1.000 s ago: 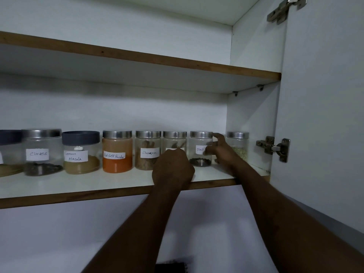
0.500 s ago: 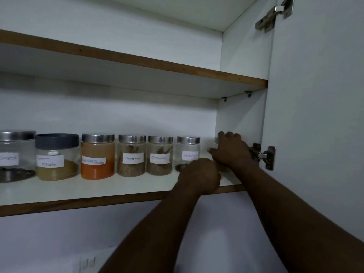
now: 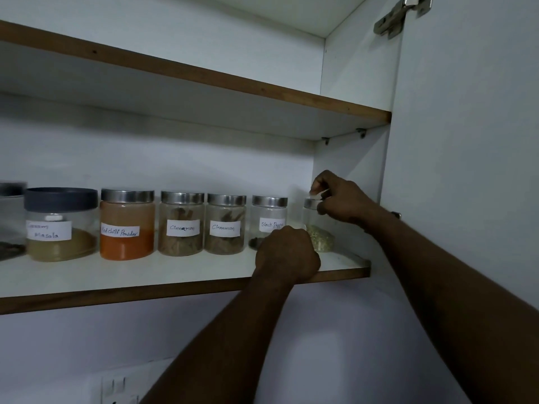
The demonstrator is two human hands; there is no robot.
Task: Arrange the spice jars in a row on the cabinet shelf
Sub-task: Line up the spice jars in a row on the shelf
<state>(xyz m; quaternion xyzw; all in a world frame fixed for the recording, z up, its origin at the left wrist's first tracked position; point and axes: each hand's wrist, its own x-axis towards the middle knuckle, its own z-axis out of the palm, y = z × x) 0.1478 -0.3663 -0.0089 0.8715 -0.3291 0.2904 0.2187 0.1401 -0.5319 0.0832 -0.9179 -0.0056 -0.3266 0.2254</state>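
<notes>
Labelled spice jars stand in a row on the white shelf: garam masala with a dark lid, red chilli powder, two cinnamon jars, black pepper and, last on the right, a jar of greenish seeds. My right hand grips the seed jar's steel lid from above. My left hand is a fist at the shelf's front edge, covering the bottoms of the black pepper and seed jars. Its fingertips are hidden.
The open cabinet door stands close on the right, with a hinge at the top. An upper shelf hangs over the jars. Another jar is cut off at the far left. A switch plate sits on the wall below.
My right hand left the black pepper jar, went right and took the seed jar by its lid. My left hand slid right from the cinnamon jars to in front of the black pepper jar.
</notes>
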